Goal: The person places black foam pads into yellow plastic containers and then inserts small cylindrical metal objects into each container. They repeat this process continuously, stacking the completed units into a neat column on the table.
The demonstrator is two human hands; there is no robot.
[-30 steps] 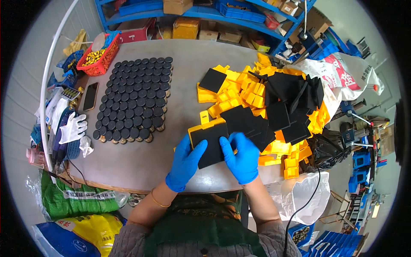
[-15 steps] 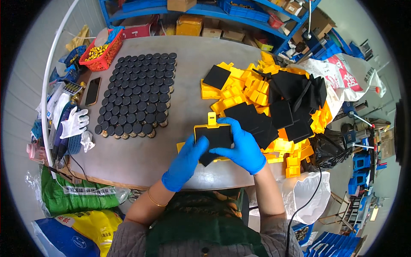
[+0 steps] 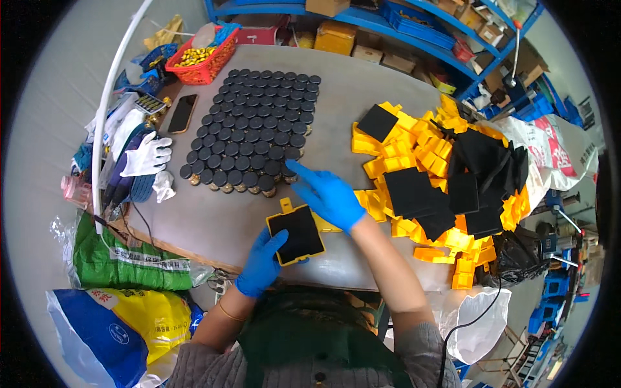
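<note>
My left hand (image 3: 259, 266) grips a shallow yellow plastic case (image 3: 321, 240) with a hanging-tab shape on its far edge, its thumb over the front. Inside the case lies a black square pad (image 3: 299, 234), filling most of it. My right hand (image 3: 330, 199) is stretched out with fingers extended, holding nothing that I can see. Its fingertips reach the near right corner of a block of small black-capped jars (image 3: 249, 126); whether they touch a jar cannot be made out. Both hands wear blue gloves.
Yellow cases (image 3: 414, 145) lie heaped on the right, with loose black pads (image 3: 417, 194) on top. A red basket (image 3: 206, 70) of small yellow pieces, a phone (image 3: 183, 114) and white gloves (image 3: 149, 155) are at the left. Blue shelving (image 3: 362, 18) stands behind the table.
The pad, tilted and handled by both hands before, now sits flat in the case. My right hand has let go and moved away toward the jars. The view has shifted.
</note>
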